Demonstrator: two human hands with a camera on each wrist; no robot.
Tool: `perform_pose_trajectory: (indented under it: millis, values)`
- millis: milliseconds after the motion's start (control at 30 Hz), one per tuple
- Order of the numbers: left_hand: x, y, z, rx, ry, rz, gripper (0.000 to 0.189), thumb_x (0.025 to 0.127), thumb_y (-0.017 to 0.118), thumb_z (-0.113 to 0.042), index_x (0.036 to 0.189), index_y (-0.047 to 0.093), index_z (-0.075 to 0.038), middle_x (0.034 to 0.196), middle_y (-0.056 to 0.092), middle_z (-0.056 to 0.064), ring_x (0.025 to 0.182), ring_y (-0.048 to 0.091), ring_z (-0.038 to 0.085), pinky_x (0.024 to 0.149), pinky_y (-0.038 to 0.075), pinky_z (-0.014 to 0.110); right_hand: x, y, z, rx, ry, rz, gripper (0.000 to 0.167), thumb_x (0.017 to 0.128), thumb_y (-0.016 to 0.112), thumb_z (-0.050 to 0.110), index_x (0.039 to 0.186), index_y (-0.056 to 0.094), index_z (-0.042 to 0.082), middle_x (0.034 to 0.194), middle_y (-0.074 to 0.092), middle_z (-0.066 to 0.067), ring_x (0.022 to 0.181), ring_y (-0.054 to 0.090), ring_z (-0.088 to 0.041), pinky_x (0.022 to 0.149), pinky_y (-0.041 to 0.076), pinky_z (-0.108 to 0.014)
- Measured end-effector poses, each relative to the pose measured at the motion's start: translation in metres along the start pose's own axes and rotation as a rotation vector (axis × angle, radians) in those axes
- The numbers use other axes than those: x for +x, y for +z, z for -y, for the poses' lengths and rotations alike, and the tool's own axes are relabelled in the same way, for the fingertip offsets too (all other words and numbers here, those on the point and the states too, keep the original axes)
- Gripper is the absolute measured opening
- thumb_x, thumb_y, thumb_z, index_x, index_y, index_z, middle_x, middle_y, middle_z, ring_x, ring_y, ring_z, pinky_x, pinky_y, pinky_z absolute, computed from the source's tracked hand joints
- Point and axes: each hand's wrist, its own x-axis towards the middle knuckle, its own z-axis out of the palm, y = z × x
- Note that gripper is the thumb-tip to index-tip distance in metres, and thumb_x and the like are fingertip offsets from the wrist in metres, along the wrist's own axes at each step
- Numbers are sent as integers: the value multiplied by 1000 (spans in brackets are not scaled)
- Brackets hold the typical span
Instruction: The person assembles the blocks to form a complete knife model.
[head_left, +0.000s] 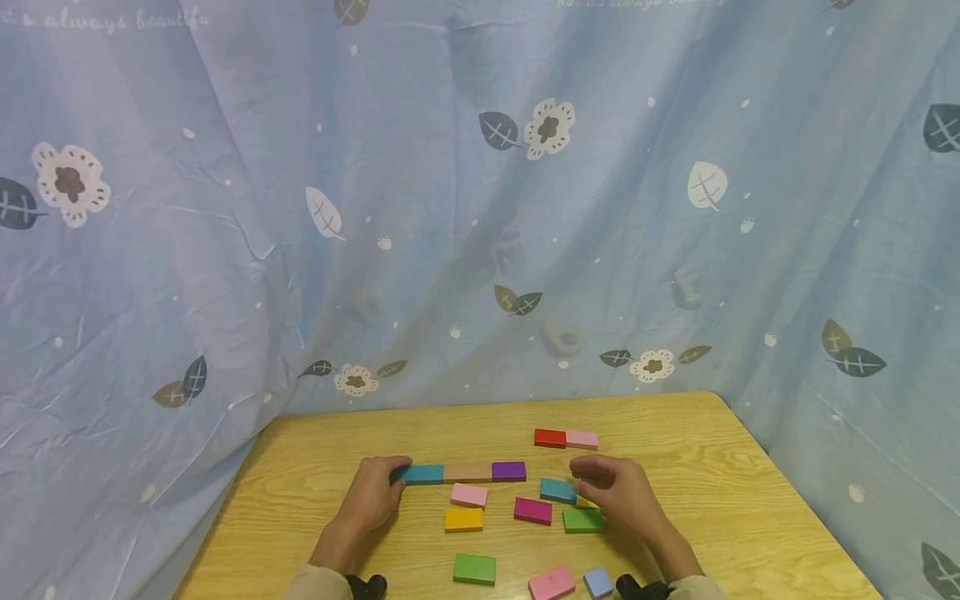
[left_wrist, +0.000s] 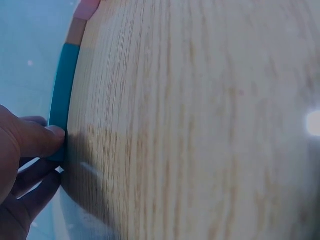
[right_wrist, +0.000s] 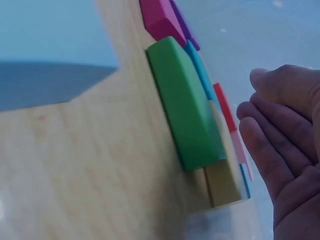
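Note:
At the left end of a straight row, my left hand (head_left: 373,493) pinches a teal block (head_left: 422,475) between thumb and fingers. The left wrist view shows the thumb pressed on the near face of the teal block (left_wrist: 62,85). A tan block (head_left: 467,473) and a purple block (head_left: 508,472) continue the row rightward, end to end. My right hand (head_left: 624,493) hovers with loosely bent fingers and nothing between them. It partly covers a yellow block (head_left: 586,502) beside a blue block (head_left: 557,490). Closest in front of it lies a green block (head_left: 582,522).
Red (head_left: 550,438) and pink (head_left: 582,440) blocks touch end to end farther back. Nearer are a magenta block (head_left: 533,511), an orange-yellow block (head_left: 463,521), another green block (head_left: 474,569) and a light-blue block (head_left: 597,582). A patterned curtain (head_left: 450,250) hangs behind the wooden table (head_left: 300,450).

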Motion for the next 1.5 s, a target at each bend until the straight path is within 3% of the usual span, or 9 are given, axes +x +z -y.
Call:
perform_pose_trajectory:
  millis: [233,467,600,900,1233,1500]
  values:
    - [-1,2,2,-8,-10,-5,38,93,79,8,130,78,0,127,79,19,120,76,40,98,66,54,-3,3,-1,-16,-35,-17,32,94,85,7,124,79,-1,119,82,-19,105,82,-25,88,66,-22]
    - [-4,3,2,-4,-5,-8,38,92,79,8,130,78,1,127,79,20,119,76,41,97,66,54,-5,7,-7,-55,27,67,34,94,87,12,127,80,6,123,82,-11,112,81,-24,93,66,-24]
    - [-5,2,1,-11,-6,-8,38,93,79,9,129,78,1,127,79,20,119,76,41,98,66,54,-3,10,-9,-79,18,82,36,94,87,12,129,79,7,125,81,-9,115,80,-26,95,66,-24]
    - [-5,0,0,-5,-15,-3,38,94,78,8,130,78,1,128,78,20,122,75,41,100,65,55,11,12,-6,-158,-35,106,34,93,86,11,126,80,4,124,82,-10,112,81,-26,94,67,-28]
    - [-2,1,0,-14,-7,21,38,94,78,8,132,77,1,129,78,21,122,75,42,99,65,55,27,10,-1,-246,-93,84,36,92,86,4,127,79,1,123,82,-11,114,79,-32,99,66,-47]
    - [-1,0,-1,-12,-6,8,38,94,78,8,131,77,1,128,78,20,120,75,42,99,65,55,35,14,-5,-275,-115,63,35,93,83,1,128,79,1,126,81,-10,118,78,-33,100,66,-48]
